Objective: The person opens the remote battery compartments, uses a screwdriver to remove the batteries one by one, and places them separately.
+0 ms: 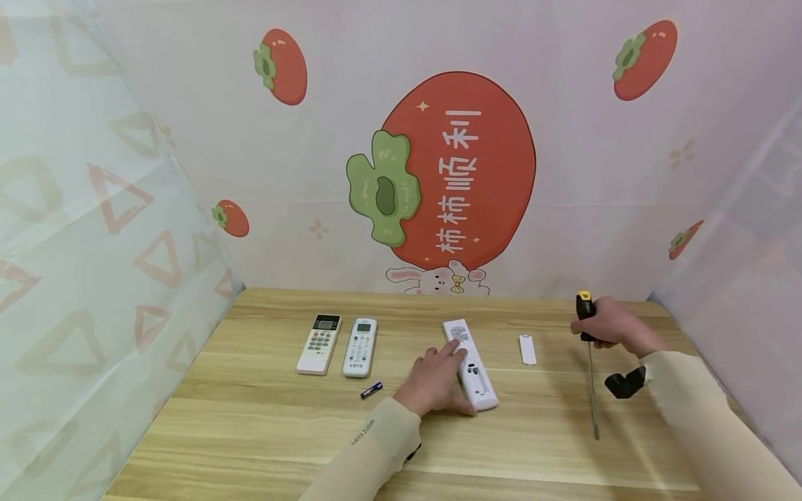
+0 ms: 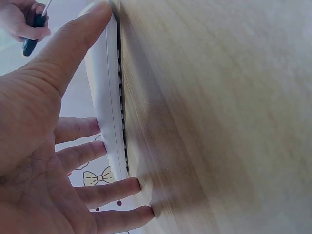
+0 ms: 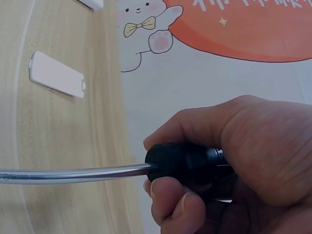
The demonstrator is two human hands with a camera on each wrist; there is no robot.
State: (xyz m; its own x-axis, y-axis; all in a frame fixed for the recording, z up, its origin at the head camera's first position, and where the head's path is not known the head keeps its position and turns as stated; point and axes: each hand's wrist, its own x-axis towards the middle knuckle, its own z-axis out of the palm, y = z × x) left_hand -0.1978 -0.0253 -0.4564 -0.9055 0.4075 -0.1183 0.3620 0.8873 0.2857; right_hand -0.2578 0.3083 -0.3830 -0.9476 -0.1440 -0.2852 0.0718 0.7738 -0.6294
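Note:
A white remote control (image 1: 471, 365) lies back side up in the middle of the table, its battery compartment uncovered. My left hand (image 1: 434, 379) rests along its left side, thumb at the near end and extended fingertips (image 2: 100, 146) touching the edge. On the right, my right hand (image 1: 610, 323) grips a flat-tipped screwdriver (image 1: 592, 390) by its black and yellow handle (image 3: 170, 158). The long metal shaft points toward the near edge, above the table. Between the remote and that hand lies a small white battery cover (image 1: 528, 349).
Two other remotes, a white one with a dark-framed screen (image 1: 319, 344) and a smaller white one (image 1: 360, 348), lie face up on the left. Near them is a dark blue battery (image 1: 371, 390). A printed backdrop (image 1: 338, 139) stands behind the wooden table (image 1: 250, 431).

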